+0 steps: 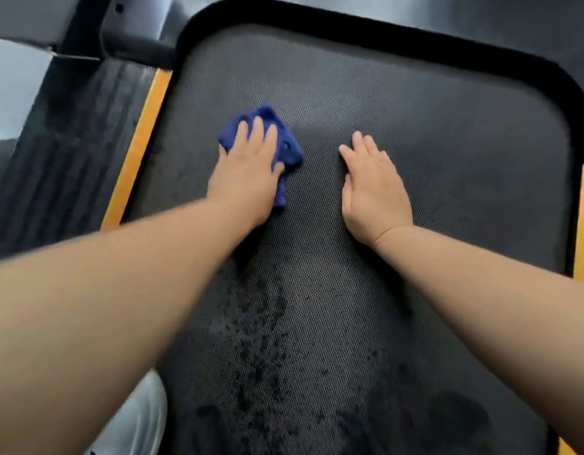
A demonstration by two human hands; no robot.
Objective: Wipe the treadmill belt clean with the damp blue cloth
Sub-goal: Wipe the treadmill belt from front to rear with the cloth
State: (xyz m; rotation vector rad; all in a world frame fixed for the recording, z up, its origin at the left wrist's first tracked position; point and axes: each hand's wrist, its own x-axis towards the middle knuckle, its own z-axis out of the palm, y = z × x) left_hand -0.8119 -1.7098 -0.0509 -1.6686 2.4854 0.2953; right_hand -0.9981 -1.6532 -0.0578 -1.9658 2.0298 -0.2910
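your left hand point(248, 169) lies flat on the blue cloth point(289, 146), with the fingers straight and a little spread and the thumb against the cloth's right side. it presses the cloth down and does not clench it. the cloth is soft and crumpled, bunched in folds. it sits on the treadmill belt point(415, 126) a little left of the middle and sticks out beyond your fingertips. your right hand point(372, 188) is released and holds nothing: the palm and the straight fingers rest flat on the belt, near the cloth but apart from it. the belt is dark grey, with a fine woven, dotted texture. nearer to you it carries many dark spots point(261, 356) and smears that look wet. a thick black rim point(382, 34) with rounded corners frames the far end of the belt. a yellow strip point(136, 152) runs along the left edge, and another one shows at the right edge. left of the yellow strip lies a black ribbed side rail point(64, 152).
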